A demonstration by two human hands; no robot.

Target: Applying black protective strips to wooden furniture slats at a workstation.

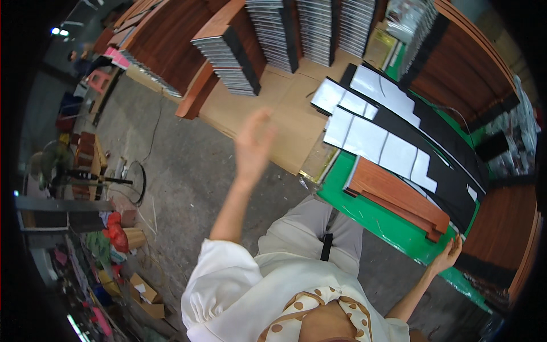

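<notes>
Wood-grain panels (399,199) by right hand (450,253) — left hand (253,145) blurred, empty.

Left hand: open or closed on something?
Open and empty: the left hand is raised above the cardboard sheet, fingers together and extended, nothing in its grip.

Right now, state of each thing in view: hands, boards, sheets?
Left hand: raised, open, empty, in the air over the flat brown cardboard sheet.
Right hand: touching the corner of the low stack of reddish-brown wood-grain boards.
Wood-grain boards: lying flat on the green tabletop.
White rectangular sheets: laid flat in rows on black strips.
</notes>
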